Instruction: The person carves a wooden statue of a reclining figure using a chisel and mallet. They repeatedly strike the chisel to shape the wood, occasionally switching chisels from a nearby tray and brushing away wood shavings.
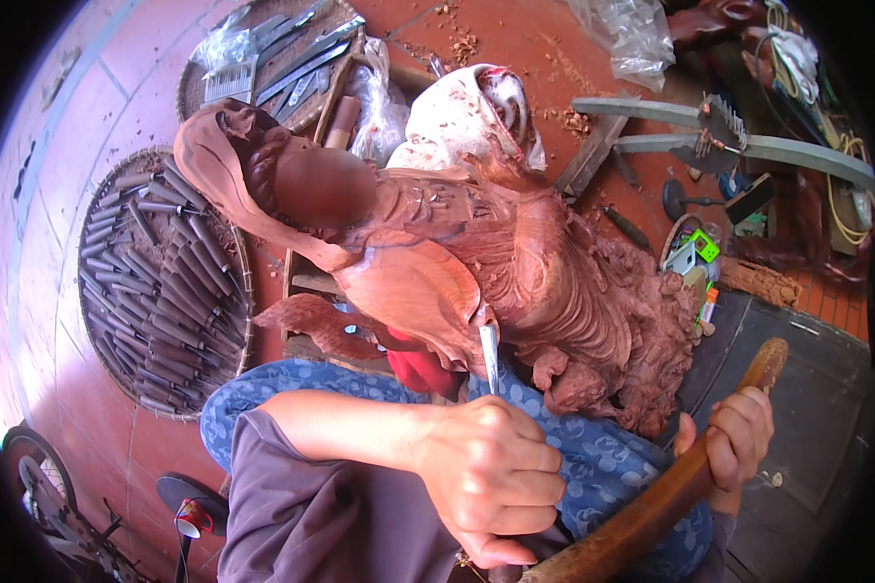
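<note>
Chisel set against a reddish wood carving, mallet held ready.

We close our left hand (491,476) in a fist around a chisel (490,355), its pale blade tip touching the lower fold of the large reddish wood carving (515,262) that lies across our lap on blue patterned cloth (593,457). Our right hand (734,437) is clamped on a long wooden mallet (671,496), held low and to the right of the carving, apart from it. To our left on the red tiled floor (136,58), a round woven tray (238,291) holds many dark-handled chisels; a second tray (190,92) with tools sits beyond.
</note>
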`<control>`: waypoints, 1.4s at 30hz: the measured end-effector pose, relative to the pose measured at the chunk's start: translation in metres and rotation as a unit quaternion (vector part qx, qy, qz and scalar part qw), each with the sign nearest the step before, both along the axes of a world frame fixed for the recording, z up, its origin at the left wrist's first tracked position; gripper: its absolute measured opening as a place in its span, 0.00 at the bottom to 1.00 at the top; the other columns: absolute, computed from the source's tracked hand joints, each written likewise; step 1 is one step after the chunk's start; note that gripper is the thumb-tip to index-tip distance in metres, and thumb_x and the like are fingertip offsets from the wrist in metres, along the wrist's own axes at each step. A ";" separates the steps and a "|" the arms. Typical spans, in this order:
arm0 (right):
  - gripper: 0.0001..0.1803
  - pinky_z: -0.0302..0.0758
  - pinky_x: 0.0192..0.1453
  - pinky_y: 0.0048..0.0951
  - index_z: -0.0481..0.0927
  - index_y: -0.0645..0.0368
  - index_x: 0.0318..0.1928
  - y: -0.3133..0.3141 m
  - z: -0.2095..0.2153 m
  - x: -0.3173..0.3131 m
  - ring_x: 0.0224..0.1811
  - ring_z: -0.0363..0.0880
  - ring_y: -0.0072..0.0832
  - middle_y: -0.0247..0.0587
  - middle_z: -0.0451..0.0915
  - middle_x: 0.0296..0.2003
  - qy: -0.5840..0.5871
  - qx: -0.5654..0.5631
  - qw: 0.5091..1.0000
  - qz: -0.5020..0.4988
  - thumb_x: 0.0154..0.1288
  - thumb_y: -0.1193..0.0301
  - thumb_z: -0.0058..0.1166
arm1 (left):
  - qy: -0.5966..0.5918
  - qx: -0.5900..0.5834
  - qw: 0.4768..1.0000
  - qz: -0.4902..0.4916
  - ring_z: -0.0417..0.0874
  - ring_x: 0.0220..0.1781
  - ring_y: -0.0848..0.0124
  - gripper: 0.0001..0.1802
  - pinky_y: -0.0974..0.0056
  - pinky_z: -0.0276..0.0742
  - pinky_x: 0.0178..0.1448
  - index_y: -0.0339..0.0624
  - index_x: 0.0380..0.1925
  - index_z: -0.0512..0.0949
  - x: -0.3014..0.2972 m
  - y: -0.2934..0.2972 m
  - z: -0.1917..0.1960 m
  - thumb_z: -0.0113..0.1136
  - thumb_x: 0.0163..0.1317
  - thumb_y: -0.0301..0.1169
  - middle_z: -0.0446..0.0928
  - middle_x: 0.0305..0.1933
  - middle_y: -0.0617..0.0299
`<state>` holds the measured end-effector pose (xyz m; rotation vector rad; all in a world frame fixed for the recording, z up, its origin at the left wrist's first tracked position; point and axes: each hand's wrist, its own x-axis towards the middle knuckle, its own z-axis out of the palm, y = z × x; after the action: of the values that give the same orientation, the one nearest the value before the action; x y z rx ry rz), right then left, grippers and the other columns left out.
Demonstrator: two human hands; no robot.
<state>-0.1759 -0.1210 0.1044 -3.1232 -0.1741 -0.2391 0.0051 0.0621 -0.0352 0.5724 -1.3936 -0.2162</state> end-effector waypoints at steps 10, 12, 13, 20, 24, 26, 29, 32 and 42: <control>0.20 0.69 0.24 0.37 0.64 0.58 0.36 -0.001 0.006 0.001 0.25 0.72 0.34 0.40 0.69 0.28 -0.034 -0.040 0.998 0.031 0.52 0.77 0.66 | 0.025 -0.008 1.000 -0.007 0.70 0.19 0.69 0.22 0.65 0.60 0.18 0.47 0.13 0.65 0.007 -0.006 0.000 0.52 0.63 0.44 0.63 0.19 0.65; 0.19 0.69 0.24 0.37 0.64 0.59 0.36 0.000 0.009 0.000 0.25 0.72 0.35 0.41 0.69 0.28 -0.036 -0.048 0.998 0.035 0.53 0.78 0.65 | 0.024 -0.009 1.000 -0.007 0.70 0.19 0.69 0.22 0.65 0.60 0.18 0.47 0.13 0.65 0.009 -0.007 -0.001 0.52 0.63 0.44 0.63 0.19 0.66; 0.19 0.69 0.24 0.37 0.64 0.59 0.36 -0.002 0.007 0.000 0.25 0.72 0.35 0.41 0.70 0.29 -0.040 -0.030 0.998 0.045 0.53 0.78 0.65 | 0.022 -0.005 1.000 -0.002 0.70 0.19 0.70 0.22 0.65 0.60 0.18 0.46 0.14 0.66 0.008 -0.006 -0.001 0.52 0.63 0.44 0.63 0.19 0.66; 0.20 0.69 0.24 0.38 0.64 0.59 0.36 -0.001 0.015 -0.002 0.26 0.71 0.35 0.41 0.70 0.30 -0.040 -0.026 0.998 0.048 0.53 0.77 0.65 | 0.034 -0.020 0.999 0.016 0.68 0.16 0.73 0.23 0.69 0.55 0.16 0.46 0.13 0.68 0.007 -0.011 -0.001 0.49 0.65 0.45 0.65 0.18 0.67; 0.20 0.69 0.25 0.39 0.64 0.59 0.36 -0.002 0.006 -0.002 0.25 0.71 0.35 0.41 0.70 0.30 -0.052 -0.050 0.997 0.022 0.53 0.78 0.65 | 0.026 0.012 0.999 0.015 0.69 0.18 0.70 0.21 0.65 0.59 0.17 0.45 0.15 0.68 0.012 -0.006 0.002 0.52 0.63 0.44 0.63 0.19 0.66; 0.19 0.69 0.25 0.39 0.64 0.59 0.36 -0.007 0.010 -0.001 0.25 0.71 0.36 0.41 0.70 0.30 -0.048 -0.004 0.998 0.041 0.53 0.78 0.65 | 0.031 0.014 0.999 0.021 0.69 0.18 0.70 0.21 0.65 0.59 0.17 0.45 0.14 0.68 0.010 -0.008 0.003 0.52 0.63 0.44 0.63 0.19 0.66; 0.19 0.69 0.26 0.38 0.64 0.58 0.36 0.000 0.010 0.001 0.25 0.70 0.35 0.40 0.69 0.29 -0.033 -0.050 0.998 -0.022 0.55 0.77 0.64 | 0.041 0.014 0.999 0.022 0.68 0.18 0.70 0.22 0.65 0.59 0.17 0.46 0.14 0.67 0.011 -0.013 0.006 0.52 0.63 0.44 0.62 0.19 0.66; 0.18 0.69 0.27 0.37 0.64 0.56 0.36 -0.007 0.013 0.000 0.25 0.70 0.34 0.38 0.68 0.28 -0.036 -0.016 0.999 -0.014 0.56 0.76 0.64 | 0.007 -0.008 0.999 0.043 0.69 0.20 0.71 0.24 0.66 0.62 0.20 0.45 0.16 0.68 0.007 -0.014 0.009 0.53 0.64 0.49 0.62 0.20 0.66; 0.18 0.67 0.48 0.46 0.65 0.52 0.34 -0.027 -0.028 0.001 0.28 0.68 0.29 0.32 0.67 0.26 -0.135 0.118 0.981 -0.068 0.55 0.76 0.66 | -0.052 0.071 0.996 0.007 0.77 0.30 0.72 0.19 0.69 0.70 0.26 0.40 0.35 0.77 -0.010 -0.017 0.031 0.56 0.62 0.47 0.74 0.33 0.62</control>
<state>-0.1752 -0.1481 0.0764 -2.8566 0.0640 -0.6352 -0.0046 0.0453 -0.0042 0.7202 -1.4819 -0.2798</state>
